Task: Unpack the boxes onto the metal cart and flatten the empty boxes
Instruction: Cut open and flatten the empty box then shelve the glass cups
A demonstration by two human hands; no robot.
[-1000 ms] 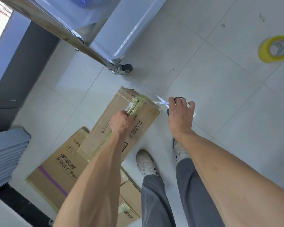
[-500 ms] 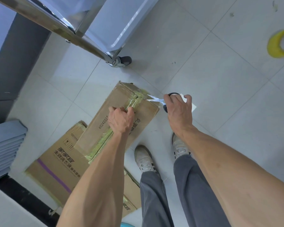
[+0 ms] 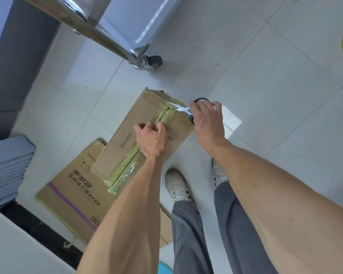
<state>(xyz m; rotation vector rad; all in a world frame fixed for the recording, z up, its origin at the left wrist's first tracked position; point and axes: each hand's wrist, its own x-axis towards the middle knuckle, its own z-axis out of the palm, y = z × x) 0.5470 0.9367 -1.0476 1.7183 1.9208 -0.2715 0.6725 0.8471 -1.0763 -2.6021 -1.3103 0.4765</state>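
the fingers of the left hand [image 3: 151, 139] are curled at the taped seam of the box [image 3: 127, 139] on the floor; scissors [image 3: 183, 110] are gripped by the right hand [image 3: 207, 120]. if the blade is pushed fast, these fingers could be cut, or the contents inside.

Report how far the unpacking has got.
Done: nothing visible; the top box is still taped shut. In hand: the left hand grips its tape seam while the right hand brings scissors to it. Left: emptying, loading the cart, flattening, plus the lower box.
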